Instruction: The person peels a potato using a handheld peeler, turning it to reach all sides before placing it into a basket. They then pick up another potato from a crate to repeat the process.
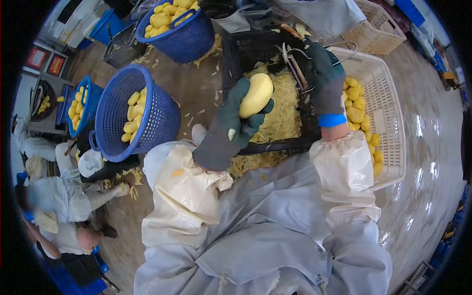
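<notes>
"What's in your left hand point(244, 112)?"
"A potato point(256, 96): pale yellow, oblong, its visible side smooth and peeled-looking. I hold it tilted, far end leaning right, above the black crate point(275, 145), nearer the left edge."
"And your right hand point(323, 72)?"
"A peeler point(297, 73), narrow and metallic, with curved wire. I hold it slanted by the crate's right edge, apart from the potato."

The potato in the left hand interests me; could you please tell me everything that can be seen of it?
The potato is a long, rounded oval with a smooth, pale yellow surface that looks peeled. It appears whole, tilted with its upper end toward the picture's right. The gloved left hand holds it from below and the side; nothing else visibly touches it. It shows in front of the peelings in the black crate. Its underside is hidden.
</notes>
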A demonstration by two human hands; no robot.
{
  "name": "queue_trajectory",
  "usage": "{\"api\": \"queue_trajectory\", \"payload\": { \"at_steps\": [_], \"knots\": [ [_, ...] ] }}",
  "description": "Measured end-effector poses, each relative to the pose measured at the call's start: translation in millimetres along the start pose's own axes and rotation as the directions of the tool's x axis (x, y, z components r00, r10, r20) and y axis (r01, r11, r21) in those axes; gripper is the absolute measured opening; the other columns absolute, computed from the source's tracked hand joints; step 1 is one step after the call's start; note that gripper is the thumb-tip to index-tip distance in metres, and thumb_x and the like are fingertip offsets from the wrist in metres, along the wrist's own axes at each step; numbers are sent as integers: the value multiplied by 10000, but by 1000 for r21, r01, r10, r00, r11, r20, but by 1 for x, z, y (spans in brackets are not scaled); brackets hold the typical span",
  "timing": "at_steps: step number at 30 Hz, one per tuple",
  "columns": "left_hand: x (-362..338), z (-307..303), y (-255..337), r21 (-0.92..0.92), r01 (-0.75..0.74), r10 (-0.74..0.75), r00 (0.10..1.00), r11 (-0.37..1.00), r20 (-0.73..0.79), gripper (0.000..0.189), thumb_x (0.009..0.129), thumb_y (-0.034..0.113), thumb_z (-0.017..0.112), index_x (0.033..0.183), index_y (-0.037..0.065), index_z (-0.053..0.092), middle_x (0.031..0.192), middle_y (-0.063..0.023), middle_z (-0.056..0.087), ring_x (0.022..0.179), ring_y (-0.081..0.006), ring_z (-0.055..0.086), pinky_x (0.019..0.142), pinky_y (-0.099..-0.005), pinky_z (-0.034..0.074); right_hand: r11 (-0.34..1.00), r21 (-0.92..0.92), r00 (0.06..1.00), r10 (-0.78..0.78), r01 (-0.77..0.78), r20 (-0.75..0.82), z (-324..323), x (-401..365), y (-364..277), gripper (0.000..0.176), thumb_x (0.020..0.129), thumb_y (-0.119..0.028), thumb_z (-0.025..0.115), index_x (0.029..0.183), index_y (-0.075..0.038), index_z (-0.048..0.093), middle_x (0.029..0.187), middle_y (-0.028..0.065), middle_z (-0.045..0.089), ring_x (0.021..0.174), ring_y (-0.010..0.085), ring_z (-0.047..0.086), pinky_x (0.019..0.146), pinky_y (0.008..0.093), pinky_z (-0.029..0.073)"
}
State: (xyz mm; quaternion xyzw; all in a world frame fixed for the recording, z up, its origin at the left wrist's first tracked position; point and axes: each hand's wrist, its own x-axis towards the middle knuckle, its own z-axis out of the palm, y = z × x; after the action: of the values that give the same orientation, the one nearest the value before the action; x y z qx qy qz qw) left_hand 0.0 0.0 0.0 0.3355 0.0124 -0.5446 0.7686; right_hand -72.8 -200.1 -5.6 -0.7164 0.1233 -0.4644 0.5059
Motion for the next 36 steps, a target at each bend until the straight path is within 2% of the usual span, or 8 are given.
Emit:
{"api": "queue_trajectory", "payload": {
  "at_steps": [3,5,6,7,9,24,29,36],
  "knots": [
    [-4,4,14,-57,57,-55,998,997,39,480,946,451,482,1198,43,485,828,-153,572,447,-126,495,307,-200,393,874,326,931,360,-361,66,4,-1,-34,210,882,-234,638,966,-47,680,700,-5,585,602,61,492,493,213,363],
    [1,-5,5,-142,151,-124,975,978,182,476,948,454,473,1190,44,488,807,-133,564,460,-116,496,307,-190,373,989,-43,980,-135,143,144,16,-12,-59,212,877,-238,641,912,-33,678,665,-21,564,575,48,472,483,203,342],
    [4,-7,0,-151,161,-132,974,975,185,476,948,454,473,1190,44,488,807,-133,564,460,-116,496,307,-190,373,699,397,804,518,-595,293,9,-13,-68,196,882,-231,630,905,-42,677,680,-23,574,578,36,467,483,193,329],
    [4,-10,-2,-174,209,-162,954,962,252,476,948,454,473,1193,46,488,811,-129,562,456,-114,482,307,-189,365,691,395,795,533,-606,288,9,-14,-46,196,882,-231,630,905,-42,677,680,-23,574,578,36,467,483,193,329],
    [2,-5,0,-182,247,-180,929,952,322,477,948,454,473,1196,48,488,814,-125,561,451,-112,468,306,-188,357,974,184,984,155,-136,-93,17,-1,-7,211,884,-251,630,912,-47,678,687,-22,585,552,30,456,476,183,316],
    [0,18,-9,216,-122,180,944,969,-275,411,951,358,496,1183,19,464,938,-122,556,588,-125,494,411,-180,399,822,292,871,439,-489,222,23,-23,-69,168,850,-220,673,844,-53,685,690,-14,588,580,39,461,499,214,353],
    [3,-4,-4,-13,24,-23,996,1000,91,442,959,379,436,1176,-5,459,852,-113,538,526,-105,463,340,-179,344,988,115,984,122,-107,-130,11,-2,8,171,863,-209,667,833,-41,671,689,-12,605,591,51,494,525,236,388],
    [0,10,-6,-186,65,-67,998,980,-4,424,966,347,417,1177,-19,452,875,-125,529,524,-110,454,345,-183,360,878,276,921,378,-390,98,15,-19,-38,216,875,-231,648,909,-20,683,737,-5,630,625,60,524,541,235,405]
  ]
}}
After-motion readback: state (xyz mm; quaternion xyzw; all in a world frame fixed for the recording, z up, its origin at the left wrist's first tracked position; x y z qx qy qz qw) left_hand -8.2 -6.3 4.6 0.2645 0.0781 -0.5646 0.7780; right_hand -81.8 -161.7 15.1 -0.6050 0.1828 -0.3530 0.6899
